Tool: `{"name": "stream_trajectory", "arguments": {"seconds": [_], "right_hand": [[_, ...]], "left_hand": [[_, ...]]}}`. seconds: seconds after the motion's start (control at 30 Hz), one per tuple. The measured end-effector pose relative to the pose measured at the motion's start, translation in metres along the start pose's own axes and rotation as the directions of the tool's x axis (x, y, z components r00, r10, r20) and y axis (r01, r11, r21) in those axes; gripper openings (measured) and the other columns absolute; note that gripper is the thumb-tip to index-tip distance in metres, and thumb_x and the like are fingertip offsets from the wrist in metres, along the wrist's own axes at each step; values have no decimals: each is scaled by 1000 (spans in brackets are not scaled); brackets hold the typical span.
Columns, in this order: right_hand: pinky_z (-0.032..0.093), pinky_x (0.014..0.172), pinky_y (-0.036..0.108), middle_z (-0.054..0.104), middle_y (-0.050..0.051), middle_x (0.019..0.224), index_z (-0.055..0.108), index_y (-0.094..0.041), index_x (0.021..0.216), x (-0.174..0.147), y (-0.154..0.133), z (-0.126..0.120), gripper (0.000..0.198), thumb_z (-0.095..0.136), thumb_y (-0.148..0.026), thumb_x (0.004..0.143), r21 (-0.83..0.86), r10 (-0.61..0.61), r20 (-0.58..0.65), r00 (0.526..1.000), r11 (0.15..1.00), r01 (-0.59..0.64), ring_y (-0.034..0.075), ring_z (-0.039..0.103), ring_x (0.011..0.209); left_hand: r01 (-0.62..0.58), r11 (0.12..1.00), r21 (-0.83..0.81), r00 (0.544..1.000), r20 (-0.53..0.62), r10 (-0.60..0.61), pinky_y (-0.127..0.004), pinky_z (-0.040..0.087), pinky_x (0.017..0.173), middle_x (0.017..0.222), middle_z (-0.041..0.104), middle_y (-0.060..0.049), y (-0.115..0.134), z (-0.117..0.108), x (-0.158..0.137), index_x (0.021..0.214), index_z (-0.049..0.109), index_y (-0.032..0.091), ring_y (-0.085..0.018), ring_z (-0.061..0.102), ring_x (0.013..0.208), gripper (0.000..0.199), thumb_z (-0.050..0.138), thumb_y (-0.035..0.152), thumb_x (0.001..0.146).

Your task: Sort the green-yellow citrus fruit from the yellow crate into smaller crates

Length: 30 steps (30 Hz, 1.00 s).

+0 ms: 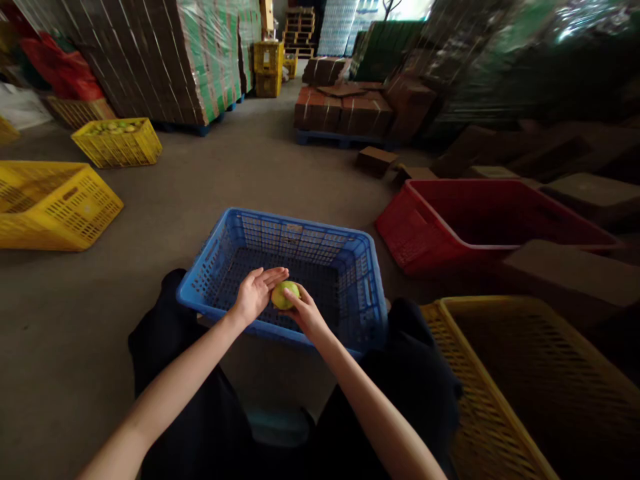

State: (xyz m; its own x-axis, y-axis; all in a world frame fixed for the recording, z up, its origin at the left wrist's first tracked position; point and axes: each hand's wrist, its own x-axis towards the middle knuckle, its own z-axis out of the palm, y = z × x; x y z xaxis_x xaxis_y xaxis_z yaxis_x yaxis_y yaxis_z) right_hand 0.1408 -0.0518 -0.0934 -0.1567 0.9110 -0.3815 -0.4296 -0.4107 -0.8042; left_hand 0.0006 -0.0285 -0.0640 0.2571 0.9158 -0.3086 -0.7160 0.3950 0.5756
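A round yellow-green fruit [284,296] is held above a blue plastic crate [300,227] that stands on the floor between my knees. My right hand [306,313] grips the fruit, its thumb lying across the near side. Beside it, my left hand [256,293] has its fingers stretched out and its palm turned up toward the fruit; the fingertips come close to it, and whether they touch I cannot tell. The crate has perforated walls and a dark slatted bottom, partly hidden by my hands.
To the right stand a red crate [425,233] and a yellow crate [490,393]. On the left are another yellow crate [90,207] and a smaller yellow basket [125,150] filled with fruit. Flattened cardboard [367,113] lies on a blue pallet farther back, near wrapped stacks [215,60].
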Motion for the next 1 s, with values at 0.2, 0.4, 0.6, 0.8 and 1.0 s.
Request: {"name": "stream_trajectory", "arguments": {"seconds": [0.2,0.4,0.6,0.8,1.0], "right_hand": [[53,59,27,66,0,82,65,-22,88,0,-6,-1,41,83,-26,52,185,-28,-47,998,982,36,16,62,72],[51,83,31,65,0,104,64,-27,92,-6,-14,-3,46,82,-14,51,9,-365,31,930,931,365,20,60,96],[47,90,32,64,1,111,64,-26,99,-4,-12,-6,45,84,-25,58,-243,-391,98,915,882,403,20,59,101],[54,65,31,67,2,88,60,-25,102,1,-12,-9,44,67,-58,73,-42,-20,91,996,999,24,18,65,75],[55,57,29,67,2,84,58,-24,103,-5,-21,-9,47,73,-53,70,-47,-96,96,991,994,101,16,64,65]], "left_hand": [[99,953,286,981,-188,-46,-30,47,87,96,72,-8,-4,-6,2,88,69,15,-19,65,93,29,46,33,88],[486,793,368,872,-148,-466,-26,48,61,76,68,-6,-26,-11,2,95,68,14,-15,62,60,54,38,60,89],[257,869,422,960,-8,-280,-32,51,76,97,69,-9,-22,-13,0,106,66,16,-19,65,81,47,66,54,78],[-132,769,625,990,128,65,-34,48,90,104,66,-6,0,-11,-2,105,64,19,-19,63,95,57,89,21,53],[-102,856,506,989,143,34,-32,49,91,118,66,-7,5,-8,-2,114,66,22,-21,63,104,60,86,18,57]]}}
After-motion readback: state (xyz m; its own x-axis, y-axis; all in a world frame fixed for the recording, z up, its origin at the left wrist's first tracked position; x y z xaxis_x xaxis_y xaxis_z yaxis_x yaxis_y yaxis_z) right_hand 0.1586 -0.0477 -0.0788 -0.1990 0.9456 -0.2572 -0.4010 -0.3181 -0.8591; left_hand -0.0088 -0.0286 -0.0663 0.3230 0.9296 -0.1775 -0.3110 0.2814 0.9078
